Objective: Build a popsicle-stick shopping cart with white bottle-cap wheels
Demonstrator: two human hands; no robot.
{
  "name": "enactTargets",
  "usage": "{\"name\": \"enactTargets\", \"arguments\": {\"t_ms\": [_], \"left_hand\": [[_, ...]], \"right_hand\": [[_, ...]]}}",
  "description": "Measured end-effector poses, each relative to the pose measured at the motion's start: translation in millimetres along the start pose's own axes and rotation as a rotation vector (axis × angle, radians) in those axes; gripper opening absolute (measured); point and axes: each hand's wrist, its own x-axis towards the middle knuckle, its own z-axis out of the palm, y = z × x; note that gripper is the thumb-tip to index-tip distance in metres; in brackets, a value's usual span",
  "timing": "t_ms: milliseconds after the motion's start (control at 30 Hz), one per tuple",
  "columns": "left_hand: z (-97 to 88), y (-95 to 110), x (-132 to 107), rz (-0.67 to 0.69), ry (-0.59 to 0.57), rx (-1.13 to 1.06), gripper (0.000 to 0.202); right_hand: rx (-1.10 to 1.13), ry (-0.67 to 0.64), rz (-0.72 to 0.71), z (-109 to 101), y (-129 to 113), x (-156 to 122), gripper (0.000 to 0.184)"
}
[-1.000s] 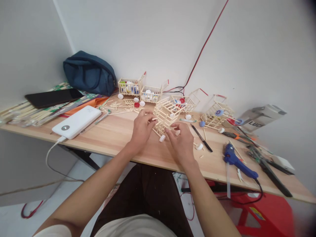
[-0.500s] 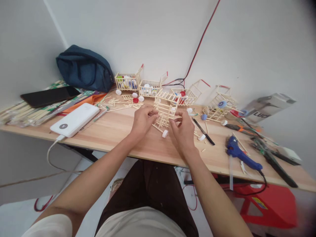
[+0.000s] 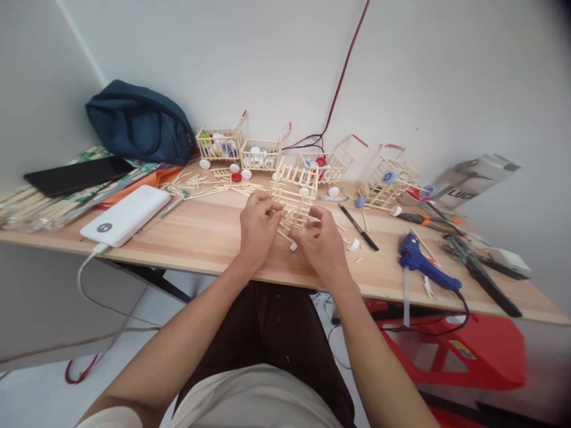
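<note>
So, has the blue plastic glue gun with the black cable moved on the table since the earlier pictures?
No. The blue plastic glue gun keeps its place near the front edge of the wooden table; only the whole view has shifted.

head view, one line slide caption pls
Left hand and right hand hold a stick frame at a wooden table, stick carts behind, blue glue gun to the right.
</note>
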Motion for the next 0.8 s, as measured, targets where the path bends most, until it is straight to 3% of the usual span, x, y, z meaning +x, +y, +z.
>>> {"name": "enactTargets", "arguments": {"t_ms": [100, 233, 467, 600, 800], "left_hand": [[-3.1, -1.8, 1.1, 0.062, -0.022, 0.041, 0.009], [-16.2, -4.8, 2.8, 0.101, -0.121, 0.021, 0.011], [-45.3, -21.6, 5.0, 0.045, -0.221, 0.141, 0.024], [-47.4, -33.0, 6.3, -0.011, -0.353, 0.191, 0.021], [-44.2, -27.7, 3.3, -0.039, -0.363, 0.205, 0.021]], "right_hand": [[-0.045, -0.008, 0.016, 1.7, -3.3, -3.6, 0.064], [-0.145, -0.032, 0.061, -2.4, -7.4, -12.2, 0.063], [-0.228, -0.18, 0.064, -5.9, -4.2, -23.8, 0.024], [-0.197, -0.197, 0.004, -9.2, 3.8, -16.4, 0.018], [-0.207, -0.18, -0.038, -11.7, 11.1, -8.1, 0.028]]}}
